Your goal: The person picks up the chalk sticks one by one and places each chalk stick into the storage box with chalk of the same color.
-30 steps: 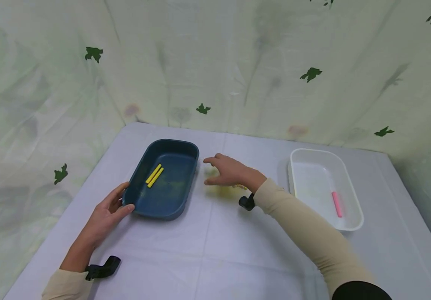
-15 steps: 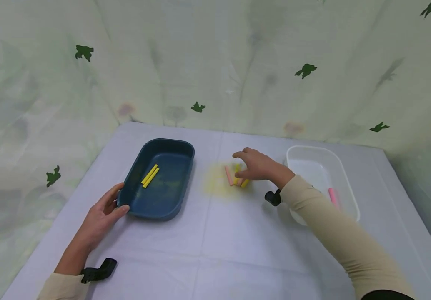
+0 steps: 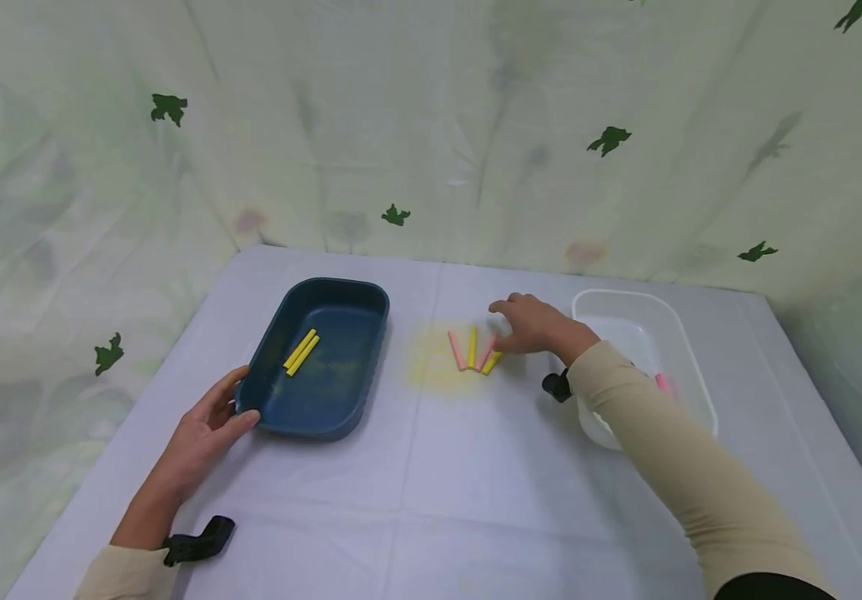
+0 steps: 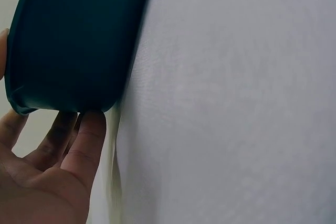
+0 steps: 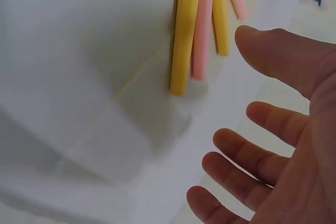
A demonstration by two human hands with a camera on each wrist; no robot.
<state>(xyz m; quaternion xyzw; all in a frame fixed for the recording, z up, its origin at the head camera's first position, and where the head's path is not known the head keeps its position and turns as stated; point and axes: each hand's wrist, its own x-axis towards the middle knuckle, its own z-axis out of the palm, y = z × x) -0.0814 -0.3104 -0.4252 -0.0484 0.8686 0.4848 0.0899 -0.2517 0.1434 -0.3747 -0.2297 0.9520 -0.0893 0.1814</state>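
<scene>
My left hand [image 3: 202, 429] grips the near left corner of a blue tray [image 3: 344, 387]; in the left wrist view, fingertips [image 4: 90, 124] press against its outer wall. Inside lie two yellow chalk sticks [image 3: 302, 354]. Over the table's middle hovers my right hand [image 3: 539, 327], fingers spread and holding nothing. Just left of it, pink chalk [image 3: 457, 351] and yellow chalk [image 3: 472, 347] lie on the cloth, beside a second pink stick [image 3: 486, 353] and a second yellow one [image 3: 492, 363]. The right wrist view shows the thumb [image 5: 278, 51] apart from these sticks.
A white tray [image 3: 637, 305] stands to the right, partly covered by my right forearm, with a pink chalk stick [image 3: 663, 383] inside. Yellow dust [image 3: 431, 367] marks the white tablecloth [image 3: 446, 467]. A patterned curtain [image 3: 431, 125] hangs behind the table.
My right hand has moved right, from beside the blue tray to over the chalk, uncovering the sticks on the cloth. The left hand keeps its place at the blue tray.
</scene>
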